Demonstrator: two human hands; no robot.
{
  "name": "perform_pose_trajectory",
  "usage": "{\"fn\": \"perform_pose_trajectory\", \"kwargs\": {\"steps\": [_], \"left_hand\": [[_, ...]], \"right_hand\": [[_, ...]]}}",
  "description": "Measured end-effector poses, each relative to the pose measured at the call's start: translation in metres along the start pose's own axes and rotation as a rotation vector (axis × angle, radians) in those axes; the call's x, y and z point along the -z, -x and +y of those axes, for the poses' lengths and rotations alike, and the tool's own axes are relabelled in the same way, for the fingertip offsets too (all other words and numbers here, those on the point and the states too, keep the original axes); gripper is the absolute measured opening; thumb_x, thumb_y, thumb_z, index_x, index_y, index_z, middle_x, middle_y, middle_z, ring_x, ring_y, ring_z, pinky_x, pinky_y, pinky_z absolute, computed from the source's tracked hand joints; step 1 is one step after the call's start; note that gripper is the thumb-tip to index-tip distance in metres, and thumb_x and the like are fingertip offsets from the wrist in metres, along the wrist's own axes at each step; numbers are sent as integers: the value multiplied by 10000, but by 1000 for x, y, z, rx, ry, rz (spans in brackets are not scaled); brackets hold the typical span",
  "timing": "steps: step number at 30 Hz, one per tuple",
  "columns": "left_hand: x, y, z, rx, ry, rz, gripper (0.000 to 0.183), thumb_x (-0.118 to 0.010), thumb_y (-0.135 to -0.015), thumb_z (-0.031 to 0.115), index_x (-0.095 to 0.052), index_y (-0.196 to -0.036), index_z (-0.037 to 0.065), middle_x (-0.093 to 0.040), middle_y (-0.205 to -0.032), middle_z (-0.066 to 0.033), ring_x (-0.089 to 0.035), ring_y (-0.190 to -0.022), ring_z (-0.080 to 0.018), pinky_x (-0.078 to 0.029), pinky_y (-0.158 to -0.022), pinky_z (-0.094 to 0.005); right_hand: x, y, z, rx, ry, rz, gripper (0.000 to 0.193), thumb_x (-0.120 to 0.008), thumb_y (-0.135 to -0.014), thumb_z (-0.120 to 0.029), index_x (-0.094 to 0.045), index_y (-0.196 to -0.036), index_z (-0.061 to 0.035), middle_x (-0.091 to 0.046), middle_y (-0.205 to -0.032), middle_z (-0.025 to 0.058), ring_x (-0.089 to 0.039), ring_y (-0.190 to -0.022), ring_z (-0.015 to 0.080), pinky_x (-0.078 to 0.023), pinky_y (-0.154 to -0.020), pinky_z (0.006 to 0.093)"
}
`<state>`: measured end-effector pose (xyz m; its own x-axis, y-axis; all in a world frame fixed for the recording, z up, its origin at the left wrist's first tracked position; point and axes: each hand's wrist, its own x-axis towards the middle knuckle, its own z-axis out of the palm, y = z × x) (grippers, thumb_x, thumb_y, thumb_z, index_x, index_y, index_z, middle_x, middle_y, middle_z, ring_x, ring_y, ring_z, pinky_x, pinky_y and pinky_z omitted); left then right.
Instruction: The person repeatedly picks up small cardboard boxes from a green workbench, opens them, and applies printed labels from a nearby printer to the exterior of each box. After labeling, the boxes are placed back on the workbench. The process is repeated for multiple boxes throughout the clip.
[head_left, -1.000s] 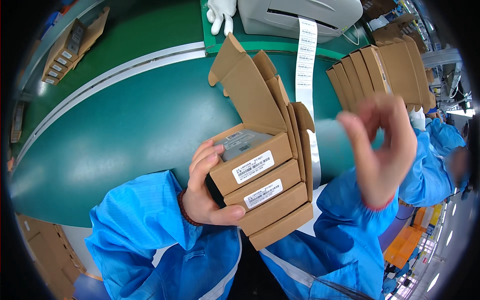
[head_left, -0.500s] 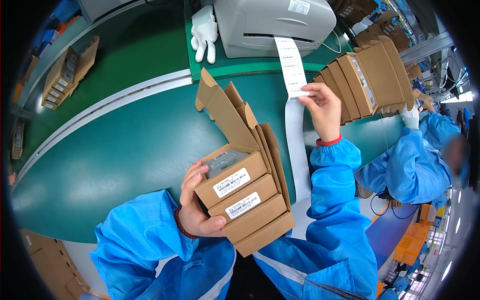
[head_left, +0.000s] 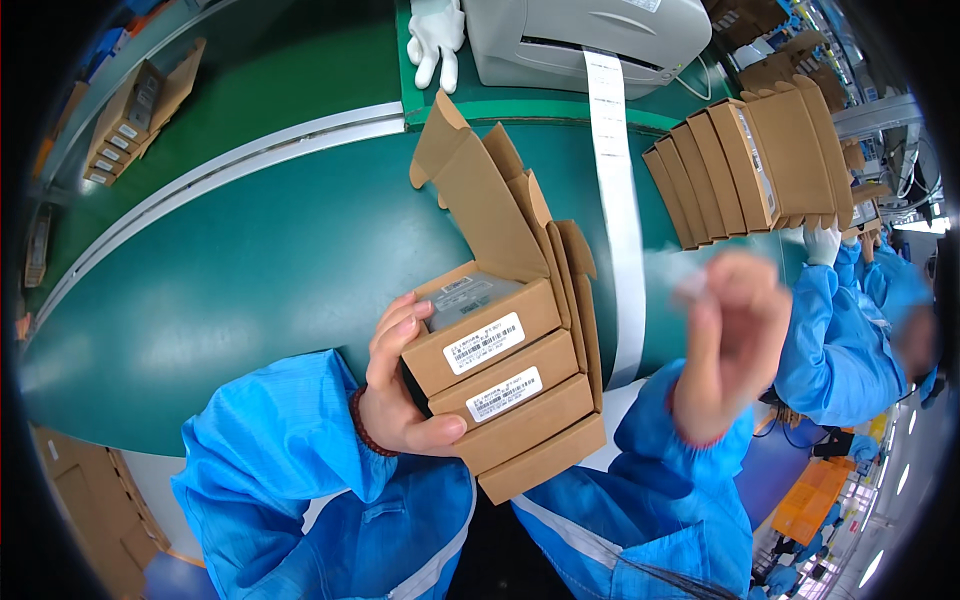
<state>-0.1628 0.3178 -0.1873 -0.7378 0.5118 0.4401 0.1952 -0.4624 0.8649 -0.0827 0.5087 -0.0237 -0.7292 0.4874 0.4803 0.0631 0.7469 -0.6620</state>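
Note:
My left hand (head_left: 405, 385) is wrapped round the left side of a stack of brown cardboard boxes (head_left: 530, 430), thumb on the front. The top box stands open, its lid raised, with a grey packaged item (head_left: 470, 298) inside. White barcode labels (head_left: 484, 343) are stuck on the fronts of the upper two boxes; the lower two fronts are bare. My right hand (head_left: 735, 330), smeared by motion, is right of the stack, fingers pinched on a small whitish label (head_left: 675, 270). Beside it, a long label strip (head_left: 618, 200) hangs from the grey label printer (head_left: 590, 50).
More open brown boxes (head_left: 715, 175) lean in a row at the right. A white glove (head_left: 435, 45) lies beside the printer. Another box stack (head_left: 125, 125) stands at the far left behind a metal rail (head_left: 260, 148). A co-worker in blue (head_left: 850, 345) is at the right.
My right hand has come away from the label strip, moving right and toward me with a small label pinched. My left hand still holds the boxes. The whole view has shifted slightly.

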Motion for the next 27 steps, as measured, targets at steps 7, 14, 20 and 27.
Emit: {"fn": "perform_pose_trajectory", "kwargs": {"steps": [7,14,20,27], "left_hand": [[-1,-2,-2,8,-3,-2,808,-632,-689,393,-265,-1254,-53,-363,-1215,-243,-360,-1164,-349,-183,-1008,-479],[3,-6,11,43,-36,-67,585,-662,-691,421,-417,-1199,266,-319,-1243,-227,-371,-1129,-398,-257,-951,-545],[3,-9,14,64,-59,-120,490,-692,-672,441,-470,-1105,385,-289,-1250,-220,-373,-1111,-430,-290,-924,-566],[1,-10,13,49,-85,-114,498,-696,-668,445,-468,-1105,378,-289,-1249,-220,-371,-1116,-426,-290,-926,-564]], "right_hand": [[-12,16,-43,-88,-201,-508,168,-715,-636,-1,-580,-735,-14,-577,-674,83,-574,-518,165,-436,-435,240],[-17,18,-52,-124,-145,-558,156,-703,-629,11,-576,-715,-16,-569,-648,80,-576,-511,182,-429,-427,244],[-17,15,-52,-139,-100,-598,151,-699,-637,12,-572,-716,-10,-566,-654,79,-576,-514,181,-430,-432,244],[-17,11,-51,-140,-65,-640,153,-696,-640,9,-571,-725,-16,-556,-655,74,-570,-511,182,-433,-436,249]]}}
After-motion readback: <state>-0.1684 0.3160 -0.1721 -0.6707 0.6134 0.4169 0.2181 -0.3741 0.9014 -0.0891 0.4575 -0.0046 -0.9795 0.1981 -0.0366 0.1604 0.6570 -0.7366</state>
